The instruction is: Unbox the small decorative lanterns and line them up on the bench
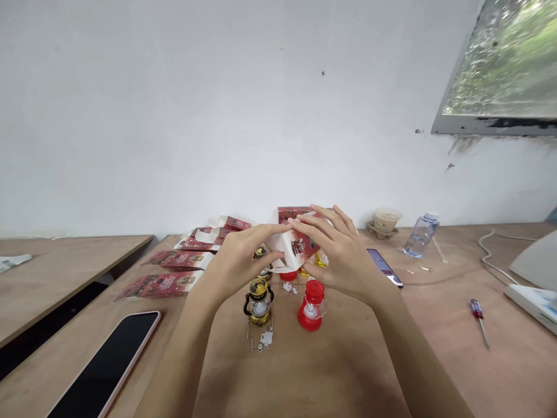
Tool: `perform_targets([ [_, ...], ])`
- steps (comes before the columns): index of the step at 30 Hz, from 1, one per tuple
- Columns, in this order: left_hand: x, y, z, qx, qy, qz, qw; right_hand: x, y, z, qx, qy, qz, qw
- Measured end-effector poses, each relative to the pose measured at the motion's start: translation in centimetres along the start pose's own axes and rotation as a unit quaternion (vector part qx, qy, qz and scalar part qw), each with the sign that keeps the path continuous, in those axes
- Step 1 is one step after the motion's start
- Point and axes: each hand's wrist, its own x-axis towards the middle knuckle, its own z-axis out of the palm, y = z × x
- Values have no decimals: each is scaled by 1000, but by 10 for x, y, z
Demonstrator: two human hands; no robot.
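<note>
Gripping a red printed carton (307, 242) at the centre of the frame, with thumb and fingers of the left hand (243, 252) on its white open end and the right hand (335, 249) curved over its right side. Just below, upright on the counter (278, 383): a black-and-gold lantern (260, 316) and a red lantern (310, 319). At centre left, spare cartons (163, 284); at right, a bottle (420, 235), a cup (386, 222) and a screwdriver (478, 316). Cut off at lower left, a large phone (111, 371). Partly hidden behind the hands, further lanterns (322, 259), hard to count.
</note>
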Motion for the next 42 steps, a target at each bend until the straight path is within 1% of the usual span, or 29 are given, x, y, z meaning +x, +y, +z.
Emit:
perform_targets([
  [2, -1, 2, -4, -11, 7, -5, 1000, 0, 0, 0, -4, -6, -8, 1000],
  [4, -1, 5, -6, -30, 16, -14, 999, 1, -1, 2, -16, 2, -14, 1000],
  [8, -1, 11, -9, -42, 18, -20, 999, 2, -1, 10, -50, 52, -19, 997],
  [11, -1, 15, -8, -6, 20, -9, 1000, 3, 5, 17, -63, 92, -31, 993],
  [14, -1, 16, -6, 39, 22, 14, 999, 2, 11, 19, -64, 113, -48, 990],
  [17, -1, 18, -7, 86, 5, 27, 996, 1, 13, 16, -59, 115, -60, 990],
  [19, -1, 19, -9, 123, 5, 35, 992, 1, 12, 13, -52, 115, -65, 990],
  [23, -2, 22, -11, 189, 44, 74, 978, 2, 10, 11, -37, 115, -71, 990],
  [26, -3, 22, -13, 206, 59, 88, 973, 2, 11, 11, -24, 107, -70, 991],
  [29, -3, 21, -16, 167, 57, 90, 980, 2, 12, 11, -6, 93, -66, 993],
  [32, -4, 20, -21, 104, 38, 78, 991, 2, 13, 9, 9, 94, -70, 993],
  [35, -6, 21, -26, 50, 14, 61, 997, 1, 13, 7, 19, 119, -75, 990],
  [38, -7, 23, -29, 5, 4, 54, 999, 0, 13, 6, 41, 143, -71, 986],
  [42, -8, 24, -34, -46, -15, 29, 998, -1, 13, 2, 112, 162, -55, 979],
])
